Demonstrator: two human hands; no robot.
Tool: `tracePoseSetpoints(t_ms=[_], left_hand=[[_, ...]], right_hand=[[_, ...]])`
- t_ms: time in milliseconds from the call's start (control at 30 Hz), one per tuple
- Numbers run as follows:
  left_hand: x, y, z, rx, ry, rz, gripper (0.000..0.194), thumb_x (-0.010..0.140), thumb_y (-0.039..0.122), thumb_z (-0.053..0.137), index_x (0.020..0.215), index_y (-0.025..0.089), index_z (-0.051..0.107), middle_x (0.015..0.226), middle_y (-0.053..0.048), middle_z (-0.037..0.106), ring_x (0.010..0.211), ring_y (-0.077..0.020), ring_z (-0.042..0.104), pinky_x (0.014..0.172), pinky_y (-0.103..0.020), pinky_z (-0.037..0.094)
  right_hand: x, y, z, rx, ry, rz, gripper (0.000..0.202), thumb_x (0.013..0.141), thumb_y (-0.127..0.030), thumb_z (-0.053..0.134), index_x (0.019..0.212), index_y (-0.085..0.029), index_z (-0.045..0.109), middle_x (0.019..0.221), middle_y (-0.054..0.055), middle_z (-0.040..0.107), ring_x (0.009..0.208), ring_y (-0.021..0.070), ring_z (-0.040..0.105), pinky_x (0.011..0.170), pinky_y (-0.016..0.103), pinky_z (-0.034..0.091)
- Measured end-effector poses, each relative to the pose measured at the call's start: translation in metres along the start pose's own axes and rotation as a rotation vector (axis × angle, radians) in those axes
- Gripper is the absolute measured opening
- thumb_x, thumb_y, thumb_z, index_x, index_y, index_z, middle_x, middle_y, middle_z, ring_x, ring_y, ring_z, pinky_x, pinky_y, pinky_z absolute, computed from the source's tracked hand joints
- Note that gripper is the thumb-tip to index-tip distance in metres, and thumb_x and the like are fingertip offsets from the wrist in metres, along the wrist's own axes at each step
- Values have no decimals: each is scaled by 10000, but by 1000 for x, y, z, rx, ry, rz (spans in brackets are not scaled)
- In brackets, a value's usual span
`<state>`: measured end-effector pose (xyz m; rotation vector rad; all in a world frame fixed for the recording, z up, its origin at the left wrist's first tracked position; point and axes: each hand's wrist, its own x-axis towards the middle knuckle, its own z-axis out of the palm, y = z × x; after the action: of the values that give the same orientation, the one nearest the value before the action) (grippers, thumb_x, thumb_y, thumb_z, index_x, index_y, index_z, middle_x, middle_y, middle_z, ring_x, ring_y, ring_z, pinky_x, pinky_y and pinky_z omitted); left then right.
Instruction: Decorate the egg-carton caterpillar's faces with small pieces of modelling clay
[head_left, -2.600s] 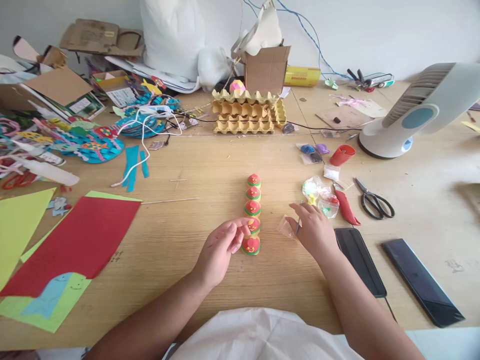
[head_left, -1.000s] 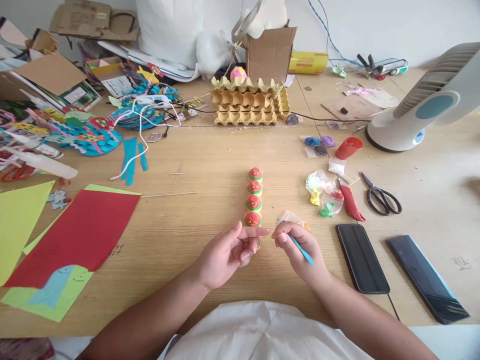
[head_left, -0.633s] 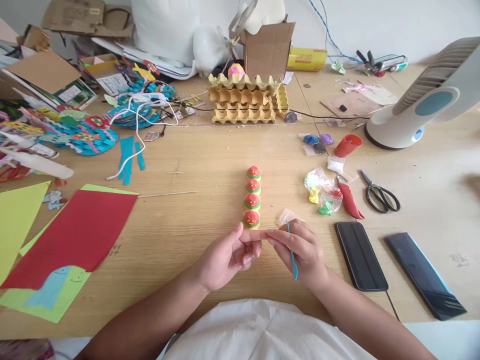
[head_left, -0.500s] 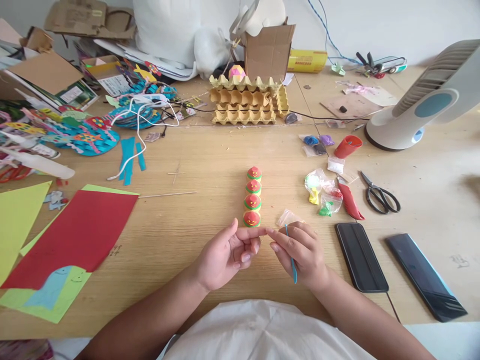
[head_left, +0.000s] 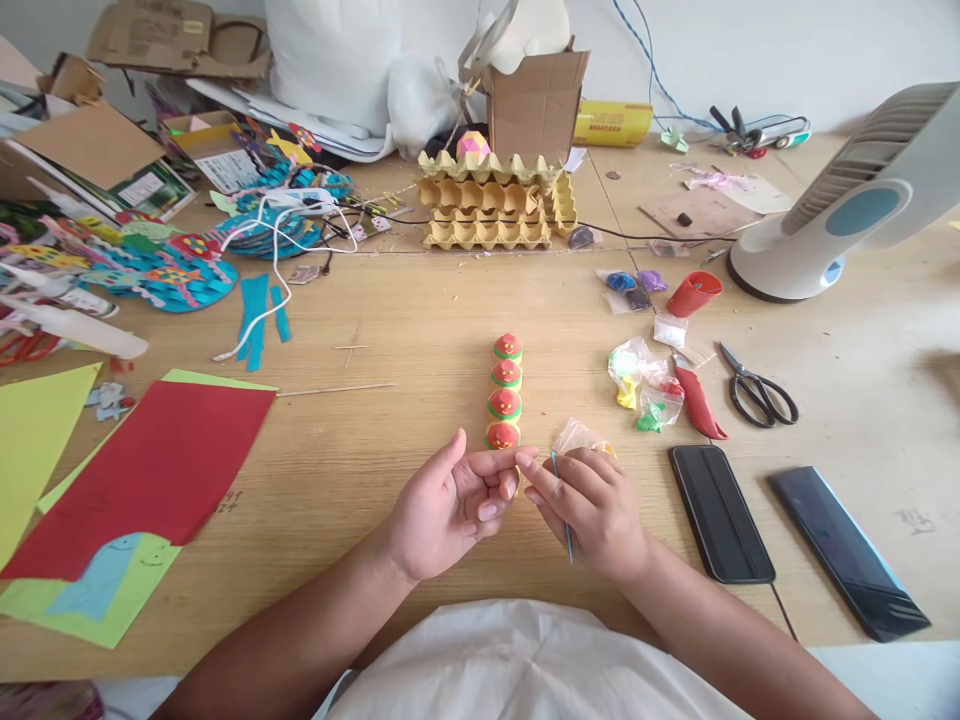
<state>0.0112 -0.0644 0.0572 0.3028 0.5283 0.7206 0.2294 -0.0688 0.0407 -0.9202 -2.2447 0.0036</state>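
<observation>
My left hand (head_left: 448, 505) is palm up, index finger and thumb stretched out and the other fingers loosely curled. My right hand (head_left: 589, 505) has a thin blue stick-like modelling tool (head_left: 568, 535) gripped among its fingers. Its index fingertip touches my left index finger near the tip; anything tiny between them is too small to make out. Just beyond my hands, several round figures with red tops, green rims and yellow faces stand in a row, among them the nearest figure (head_left: 503, 435). Past my right hand lies a clear plastic bag (head_left: 577, 436).
To the right lie small bags of coloured clay (head_left: 651, 415), a red cutter (head_left: 699, 400), black scissors (head_left: 757, 388) and a phone (head_left: 720, 515). A white fan (head_left: 832, 210) stands behind them. Coloured paper (head_left: 157, 470) lies left; egg cartons (head_left: 487, 200) stand at the back.
My right hand has shifted slightly left, its fingertip now further along my left index finger. The blue tool has turned more upright and shows its thin edge.
</observation>
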Motion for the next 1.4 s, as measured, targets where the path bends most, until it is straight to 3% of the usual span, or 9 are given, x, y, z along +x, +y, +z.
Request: tracePoseSetpoints(t_ms=[333, 500, 600, 733, 833, 1067, 1200, 1300, 1400], left_hand=[[0, -4, 3, 94, -30, -6, 698, 935, 704, 513, 1238, 126, 762, 851, -62, 516, 612, -83, 326, 485, -209, 208], [-3, -9, -3, 313, -20, 35, 758, 942, 767, 415, 1246, 166, 763, 880, -85, 577, 634, -98, 380, 532, -233, 261], [-6, -9, -3, 613, 38, 171, 633, 992, 671, 443, 1202, 179, 782, 849, -86, 623, 636, -113, 422, 537, -247, 295], [-8, -7, 2, 1084, 199, 600, 247, 961, 367, 676, 1128, 224, 789, 891, -64, 685, 710, -135, 542, 610, -257, 409], [-7, -7, 4, 1305, 227, 824, 266, 881, 234, 766, 1144, 266, 776, 884, -38, 705, 691, -135, 576, 627, -264, 448], [-5, -6, 5, 1435, 186, 970, 184, 878, 141, 746, 1005, 261, 806, 836, -33, 718, 717, -142, 667, 659, -261, 513], [-5, -6, 6, 1455, 245, 988, 138, 887, 155, 735, 940, 256, 812, 809, -34, 719, 662, -132, 647, 618, -256, 516], [-5, -6, 5, 1473, 265, 994, 135, 889, 171, 732, 933, 266, 818, 797, -33, 720, 658, -134, 649, 612, -255, 521], [-4, -7, 3, 1491, 233, 1053, 204, 876, 137, 738, 1006, 276, 814, 811, -29, 719, 678, -133, 660, 623, -246, 524]], right_hand=[[2, 6, 0, -1, 87, 50, 476, 948, -165, 672, 1415, -202, 589, 782, 41, 684, 724, 203, 587, 681, 334, 473], [8, 3, -4, 373, 130, 209, 252, 963, -166, 661, 1197, -232, 728, 731, 20, 683, 615, 152, 590, 610, 304, 479], [11, 1, -6, 687, 70, 407, 152, 994, -213, 634, 1036, -235, 779, 735, 22, 706, 617, 141, 608, 597, 286, 487], [11, 1, -4, 929, -32, 618, 244, 1025, -340, 597, 909, -217, 774, 718, 23, 707, 665, 150, 633, 625, 275, 507], [10, -1, -1, 1000, -94, 669, 339, 1023, -411, 585, 809, -192, 730, 667, 19, 663, 628, 143, 598, 602, 266, 490], [11, -9, 1, 1001, -168, 566, 393, 1023, -410, 581, 715, -184, 670, 639, 6, 603, 616, 132, 544, 608, 261, 453], [9, -8, 1, 1056, -142, 670, 462, 1033, -494, 529, 741, -184, 706, 668, 29, 646, 644, 147, 592, 619, 276, 487], [11, -10, 0, 1152, -145, 744, 343, 960, -510, 654, 861, -199, 758, 718, 26, 692, 666, 150, 623, 626, 272, 522], [14, -12, -2, 1232, -143, 816, 253, 886, -453, 765, 857, -202, 758, 745, 19, 708, 673, 142, 624, 642, 268, 531]])
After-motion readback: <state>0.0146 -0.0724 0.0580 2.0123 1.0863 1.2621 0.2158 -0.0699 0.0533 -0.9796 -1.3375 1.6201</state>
